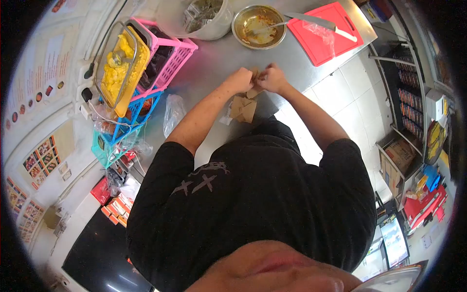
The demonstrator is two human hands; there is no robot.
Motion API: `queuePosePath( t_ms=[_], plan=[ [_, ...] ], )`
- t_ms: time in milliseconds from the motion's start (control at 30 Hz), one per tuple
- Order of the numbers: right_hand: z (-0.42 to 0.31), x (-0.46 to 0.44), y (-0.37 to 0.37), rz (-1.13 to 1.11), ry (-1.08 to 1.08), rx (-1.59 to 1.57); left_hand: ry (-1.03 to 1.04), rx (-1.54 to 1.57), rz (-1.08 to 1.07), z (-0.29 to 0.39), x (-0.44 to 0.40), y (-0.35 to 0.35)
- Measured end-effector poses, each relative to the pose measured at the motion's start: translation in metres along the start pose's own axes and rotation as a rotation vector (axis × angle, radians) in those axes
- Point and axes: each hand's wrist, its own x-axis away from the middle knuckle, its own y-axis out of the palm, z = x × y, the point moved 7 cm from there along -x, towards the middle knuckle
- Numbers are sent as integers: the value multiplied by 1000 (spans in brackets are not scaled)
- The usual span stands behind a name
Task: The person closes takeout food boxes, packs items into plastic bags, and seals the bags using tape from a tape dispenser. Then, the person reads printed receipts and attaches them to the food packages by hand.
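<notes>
Brown cardboard (254, 91) is held between both hands above the steel table (212, 61). On its left side, my left hand (241, 80) is closed with the fingertips pinched on it. Opposite, my right hand (272, 79) is closed on the same cardboard, its fingers almost touching those of my left hand. Another folded brown cardboard piece (243, 109) lies just below the hands, near the table edge. The fingertips are small and partly hidden, so the exact shape of the held part is unclear.
A metal bowl (259, 44) with a utensil, a red cutting board (316, 48) with a knife (318, 22), and a large tub (206, 30) stand farther back. At left are a pink basket (171, 65), a yellow food tray (141, 63) and a plastic bag (173, 113).
</notes>
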Motion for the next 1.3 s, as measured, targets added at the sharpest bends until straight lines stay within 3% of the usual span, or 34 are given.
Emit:
queuePosePath(
  t_ms=[33, 167, 367, 467, 733, 1067, 1233, 1300],
  plan=[
    [8, 7, 8, -44, 168, 27, -7, 1, 1, 1, 0, 0],
    [9, 36, 15, 230, 299, -248, -13, 129, 6, 12, 8, -13],
    [29, 34, 50, 376, 293, -412, 71, 229, 270, 13, 17, -20],
    [24, 33, 50, 404, 276, -390, -77, 282, 156, 9, 22, -17],
    [12, 30, 51, 544, 214, -277, -185, 237, 147, 12, 23, -18],
    [32, 4, 46, 142, 645, -296, -128, 200, 156, 8, 16, -8],
    [11, 9, 35, 185, 621, -278, -206, 97, 156, 17, 23, -15],
    [36, -7, 62, 232, 511, -289, -226, 78, 165, 16, 23, -11]
  ],
)
